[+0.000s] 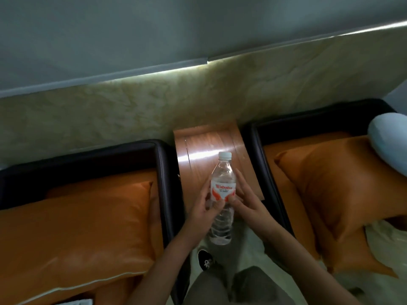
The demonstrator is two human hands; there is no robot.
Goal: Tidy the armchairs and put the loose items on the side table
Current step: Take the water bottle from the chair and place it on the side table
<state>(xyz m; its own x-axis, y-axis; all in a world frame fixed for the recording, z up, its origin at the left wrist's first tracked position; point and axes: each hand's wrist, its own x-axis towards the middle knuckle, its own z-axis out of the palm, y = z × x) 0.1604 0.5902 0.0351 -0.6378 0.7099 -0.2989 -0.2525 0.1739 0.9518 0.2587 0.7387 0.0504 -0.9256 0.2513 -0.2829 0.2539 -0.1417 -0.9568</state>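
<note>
Clear water bottle (222, 194), white-capped, gripped at the label by left hand (209, 208), fingers curled round; pinched opposite by right hand (244, 201), thumb on the label. Held over the near end of wooden side table (207, 142), between black armchairs (163, 164) with orange cushions (77, 227). Label print blurred. Pale blue object (389, 142) cut off at the right edge.

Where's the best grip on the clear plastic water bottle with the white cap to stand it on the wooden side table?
Probably the labelled mid-body of the clear plastic water bottle, wrapped from the sides: it is round and near upright, cap up. The left hand and right hand hold it there, leaving the base free to set on the wooden side table.
</note>
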